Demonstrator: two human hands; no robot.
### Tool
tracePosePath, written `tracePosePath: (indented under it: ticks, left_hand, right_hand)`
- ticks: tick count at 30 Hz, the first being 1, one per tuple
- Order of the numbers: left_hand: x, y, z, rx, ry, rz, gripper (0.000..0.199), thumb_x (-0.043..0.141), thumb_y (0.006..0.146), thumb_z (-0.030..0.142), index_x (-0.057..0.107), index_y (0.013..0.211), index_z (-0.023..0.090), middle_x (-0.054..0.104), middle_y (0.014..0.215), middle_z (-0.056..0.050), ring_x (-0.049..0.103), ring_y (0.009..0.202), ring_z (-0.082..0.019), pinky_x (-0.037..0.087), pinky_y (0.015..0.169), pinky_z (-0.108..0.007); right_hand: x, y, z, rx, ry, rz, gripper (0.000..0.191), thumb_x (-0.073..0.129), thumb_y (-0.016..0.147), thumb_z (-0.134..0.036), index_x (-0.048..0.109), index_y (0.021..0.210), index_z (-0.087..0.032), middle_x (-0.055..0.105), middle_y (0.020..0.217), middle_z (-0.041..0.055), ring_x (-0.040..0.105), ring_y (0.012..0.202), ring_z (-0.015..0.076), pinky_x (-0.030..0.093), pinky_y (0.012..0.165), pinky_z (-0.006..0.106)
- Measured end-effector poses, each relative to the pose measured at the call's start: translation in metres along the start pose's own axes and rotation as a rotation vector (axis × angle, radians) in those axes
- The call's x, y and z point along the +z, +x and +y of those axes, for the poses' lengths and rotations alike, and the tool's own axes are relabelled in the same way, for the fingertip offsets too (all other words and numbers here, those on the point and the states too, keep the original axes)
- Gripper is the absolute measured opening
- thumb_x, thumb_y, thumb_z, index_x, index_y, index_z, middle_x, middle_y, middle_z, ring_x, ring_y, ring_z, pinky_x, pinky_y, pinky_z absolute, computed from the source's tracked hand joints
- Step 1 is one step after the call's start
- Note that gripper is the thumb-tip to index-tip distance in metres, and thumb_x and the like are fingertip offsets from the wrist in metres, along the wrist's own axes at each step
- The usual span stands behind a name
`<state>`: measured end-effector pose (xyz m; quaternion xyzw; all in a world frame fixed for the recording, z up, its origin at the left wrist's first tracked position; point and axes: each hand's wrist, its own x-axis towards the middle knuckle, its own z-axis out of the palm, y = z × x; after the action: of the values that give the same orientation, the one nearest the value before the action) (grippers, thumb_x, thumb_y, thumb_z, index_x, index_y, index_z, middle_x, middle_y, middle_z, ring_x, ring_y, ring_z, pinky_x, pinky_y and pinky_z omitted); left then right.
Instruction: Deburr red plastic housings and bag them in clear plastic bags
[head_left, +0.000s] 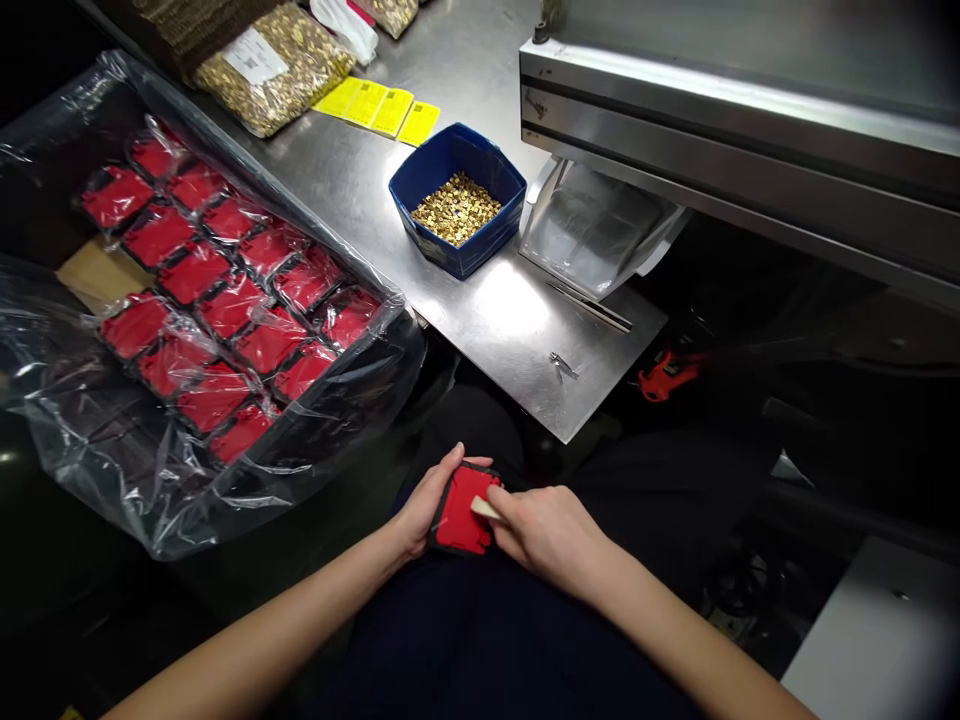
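Low in front of my body, my left hand (433, 505) grips a flat red part with a black rim (461, 510) by its left side. Its thumb lies along the upper edge. My right hand (544, 530) is closed on a small pale, off-white piece (486, 508), whose tip rests over the red face; I cannot make out what it is. Some of the part's right edge is hidden behind the right fingers.
To the left, a plastic-lined box (397, 300) holds several wrapped red parts (214, 395). On the metal table (487, 330) stand a blue bin (484, 255) of brass pieces (457, 208), a clear tray (581, 225), tweezers (592, 306) and yellow labels (386, 108). A metal beam (712, 130) overhangs the right.
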<state>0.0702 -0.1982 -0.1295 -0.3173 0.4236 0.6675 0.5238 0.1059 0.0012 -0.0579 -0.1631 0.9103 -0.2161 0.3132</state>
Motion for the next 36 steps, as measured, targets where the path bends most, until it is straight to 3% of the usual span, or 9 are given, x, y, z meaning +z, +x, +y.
tracePosePath:
  ticks: [4,9,16,20,25,32,36]
  left_hand:
    - [0.0022,-0.0005,0.0014,-0.004,0.031,0.022,0.067,0.06,0.089,0.07,0.07,0.123,0.013,0.078,0.088,-0.013,0.071,0.066,-0.022,0.058,0.06,-0.03]
    - [0.0049,-0.0017,0.003,-0.008,0.028,-0.004,0.067,0.058,0.09,0.069,0.069,0.125,0.012,0.077,0.108,-0.019,0.076,0.087,-0.03,0.061,0.073,-0.036]
    - [0.0053,-0.0036,0.0048,-0.004,0.028,-0.015,0.066,0.057,0.092,0.067,0.067,0.127,0.012,0.077,0.109,-0.02,0.075,0.089,-0.031,0.061,0.076,-0.038]
    - [0.0047,-0.0043,0.0051,0.008,0.056,0.009,0.063,0.059,0.092,0.066,0.07,0.124,0.013,0.079,0.098,-0.016,0.075,0.077,-0.027,0.06,0.067,-0.033]
    - [0.0045,-0.0041,0.004,0.023,0.039,-0.024,0.061,0.058,0.092,0.063,0.068,0.126,0.013,0.077,0.109,-0.019,0.076,0.091,-0.032,0.062,0.078,-0.039]
    - [0.0043,-0.0043,0.0048,0.02,0.033,-0.039,0.06,0.057,0.094,0.061,0.068,0.127,0.013,0.077,0.11,-0.02,0.076,0.092,-0.032,0.062,0.079,-0.04]
    - [0.0047,-0.0044,0.0056,0.007,0.044,-0.014,0.059,0.056,0.094,0.062,0.069,0.126,0.013,0.078,0.107,-0.019,0.075,0.082,-0.028,0.061,0.069,-0.034]
  right_hand:
    - [-0.0008,0.0004,-0.0009,0.017,-0.003,0.004,0.021,0.044,0.108,-0.039,0.057,0.104,-0.023,0.077,0.081,0.0001,0.072,0.066,0.0185,0.02,0.054,0.031]
    - [0.0009,-0.0023,-0.0047,-0.006,-0.004,-0.003,0.012,0.052,0.104,-0.034,0.056,0.102,-0.023,0.076,0.084,-0.0002,0.072,0.068,0.0184,0.019,0.053,0.032]
    - [0.0008,-0.0024,-0.008,-0.001,0.021,-0.029,0.012,0.051,0.104,-0.034,0.057,0.103,-0.024,0.076,0.083,-0.0006,0.072,0.068,0.0185,0.018,0.054,0.032]
    - [0.0019,-0.004,-0.0042,0.042,0.02,-0.02,0.014,0.049,0.105,-0.035,0.057,0.104,-0.023,0.076,0.083,0.0003,0.071,0.067,0.018,0.018,0.054,0.032]
    - [0.0045,-0.006,-0.0038,-0.004,0.018,-0.029,0.011,0.052,0.103,-0.034,0.056,0.102,-0.024,0.076,0.083,0.0001,0.071,0.067,0.0174,0.016,0.054,0.032]
    - [0.0051,-0.0059,-0.0033,-0.013,0.026,-0.047,0.011,0.051,0.103,-0.034,0.057,0.103,-0.024,0.076,0.083,-0.0001,0.071,0.067,0.0178,0.017,0.054,0.032]
    - [0.0048,-0.006,0.0006,0.015,0.028,-0.019,0.016,0.048,0.106,-0.037,0.057,0.107,-0.024,0.077,0.087,0.0005,0.072,0.07,0.018,0.018,0.054,0.032]
